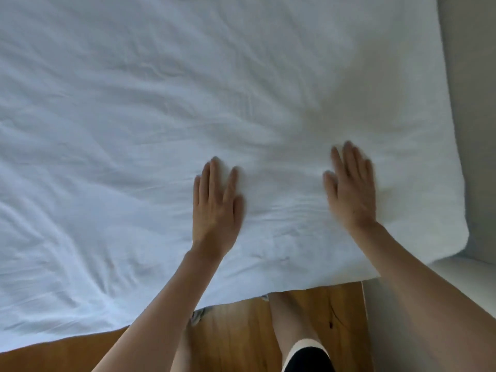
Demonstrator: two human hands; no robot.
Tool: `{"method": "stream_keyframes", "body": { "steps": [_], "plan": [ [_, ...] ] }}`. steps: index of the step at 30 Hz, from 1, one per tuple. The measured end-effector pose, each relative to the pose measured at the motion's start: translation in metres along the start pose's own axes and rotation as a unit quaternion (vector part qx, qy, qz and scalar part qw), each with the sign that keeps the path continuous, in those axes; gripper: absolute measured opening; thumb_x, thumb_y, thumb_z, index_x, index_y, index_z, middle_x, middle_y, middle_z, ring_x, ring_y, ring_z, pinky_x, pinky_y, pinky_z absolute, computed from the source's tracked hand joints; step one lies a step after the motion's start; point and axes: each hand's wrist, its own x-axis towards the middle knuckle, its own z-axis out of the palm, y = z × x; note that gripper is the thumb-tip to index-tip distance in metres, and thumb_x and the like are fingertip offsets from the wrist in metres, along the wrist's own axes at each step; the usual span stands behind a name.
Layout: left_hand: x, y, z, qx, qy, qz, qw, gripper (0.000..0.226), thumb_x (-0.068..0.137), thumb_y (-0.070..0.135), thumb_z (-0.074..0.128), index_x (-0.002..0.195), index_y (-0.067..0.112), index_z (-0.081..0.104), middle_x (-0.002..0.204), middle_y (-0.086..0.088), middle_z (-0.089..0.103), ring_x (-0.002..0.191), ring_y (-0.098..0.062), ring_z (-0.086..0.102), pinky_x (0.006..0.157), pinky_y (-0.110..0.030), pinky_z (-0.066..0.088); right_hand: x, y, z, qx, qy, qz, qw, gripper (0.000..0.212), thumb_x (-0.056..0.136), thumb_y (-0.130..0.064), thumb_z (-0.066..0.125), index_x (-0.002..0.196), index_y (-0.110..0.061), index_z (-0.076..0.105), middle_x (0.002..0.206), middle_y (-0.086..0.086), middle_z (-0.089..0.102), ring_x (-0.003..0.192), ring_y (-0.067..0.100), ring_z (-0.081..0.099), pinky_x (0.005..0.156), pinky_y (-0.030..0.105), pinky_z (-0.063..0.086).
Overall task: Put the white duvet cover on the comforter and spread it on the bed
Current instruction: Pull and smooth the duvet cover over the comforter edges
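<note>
Wood floor [236, 331]; hands, left hand [216, 208], right hand [350, 189], flat on duvet cover [134, 116].

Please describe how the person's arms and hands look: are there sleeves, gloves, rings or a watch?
Both arms are bare up to the edge of the picture, with no sleeves in view. The left hand and the right hand wear no gloves. No watch or bracelet shows on either wrist. I see no rings, although the right hand is blurred, so a thin ring cannot be excluded.
</note>
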Motion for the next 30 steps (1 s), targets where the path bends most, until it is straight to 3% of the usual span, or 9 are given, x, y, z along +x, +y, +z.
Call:
{"method": "stream_keyframes", "body": {
  "steps": [4,7,11,15,22,24,26,30],
  "plan": [
    [0.008,0.074,0.034,0.04,-0.088,0.086,0.992,0.051,0.1,0.031,0.039,0.146,0.009,0.041,0.154,-0.027,0.025,0.145,-0.039,0.021,0.117,-0.054,0.019,-0.043,0.102,-0.021,0.003,-0.013,0.099,0.995,0.066,0.099,-0.05,0.025,0.151,-0.009,0.026,0.159,0.018,0.018,0.147,0.031,0.014,0.12,0.047,0.011],
    [0.007,0.108,0.055,0.06,-0.12,0.135,0.982,0.054,0.101,0.035,0.037,0.148,0.008,0.038,0.155,-0.027,0.023,0.146,-0.038,0.02,0.116,-0.055,0.021,-0.051,0.139,-0.037,0.067,-0.011,0.237,0.969,0.087,0.083,-0.066,0.035,0.15,-0.011,0.026,0.157,0.018,0.023,0.145,0.031,0.019,0.12,0.046,0.01],
    [0.009,0.123,0.066,0.083,-0.125,0.179,0.972,0.056,0.101,0.036,0.035,0.148,0.005,0.035,0.155,-0.027,0.023,0.146,-0.039,0.019,0.116,-0.055,0.022,-0.047,0.161,-0.058,0.22,0.001,0.372,0.902,0.098,0.069,-0.068,0.059,0.149,-0.018,0.03,0.148,0.009,0.04,0.135,0.03,0.038,0.11,0.048,0.032],
    [0.013,0.129,0.068,0.1,-0.128,0.208,0.965,0.056,0.102,0.035,0.032,0.147,0.001,0.034,0.156,-0.028,0.021,0.146,-0.039,0.018,0.117,-0.055,0.022,-0.053,0.165,-0.062,0.319,-0.046,0.395,0.861,0.076,0.079,-0.052,0.072,0.14,-0.017,0.042,0.126,0.005,0.06,0.114,0.029,0.057,0.095,0.04,0.046],
    [0.028,0.149,0.056,0.087,-0.172,0.224,0.955,0.057,0.1,0.036,0.034,0.147,0.004,0.032,0.156,-0.025,0.022,0.147,-0.035,0.019,0.117,-0.049,0.023,-0.071,0.171,-0.073,0.384,-0.184,0.361,0.83,0.062,0.07,-0.049,0.079,0.119,-0.019,0.056,0.093,-0.01,0.057,0.092,0.016,0.056,0.08,0.03,0.044],
    [0.042,0.159,0.051,0.058,-0.172,0.222,0.958,0.055,0.099,0.036,0.037,0.145,0.006,0.034,0.154,-0.022,0.029,0.143,-0.034,0.028,0.113,-0.048,0.033,-0.074,0.161,-0.079,0.357,-0.187,0.334,0.852,0.051,0.077,-0.04,0.078,0.117,-0.017,0.057,0.088,-0.009,0.058,0.086,0.017,0.057,0.075,0.03,0.045],
    [0.059,0.172,0.044,0.013,-0.151,0.244,0.958,0.054,0.098,0.034,0.042,0.145,0.01,0.033,0.152,-0.019,0.035,0.139,-0.033,0.037,0.109,-0.044,0.04,-0.081,0.143,-0.083,0.261,-0.163,0.296,0.904,0.042,0.085,-0.034,0.069,0.118,-0.014,0.053,0.082,-0.003,0.059,0.075,0.019,0.058,0.068,0.032,0.049],
    [0.108,0.197,0.016,0.049,-0.093,0.395,0.913,0.079,0.085,0.008,0.065,0.152,0.012,0.022,0.156,-0.02,0.026,0.143,-0.034,0.029,0.114,-0.042,0.032,-0.11,0.081,-0.09,0.147,-0.101,0.256,0.95,0.024,0.088,-0.023,0.059,0.096,-0.02,0.037,0.065,-0.008,0.041,0.053,0.011,0.041,0.05,0.027,0.032]
  ]
}}
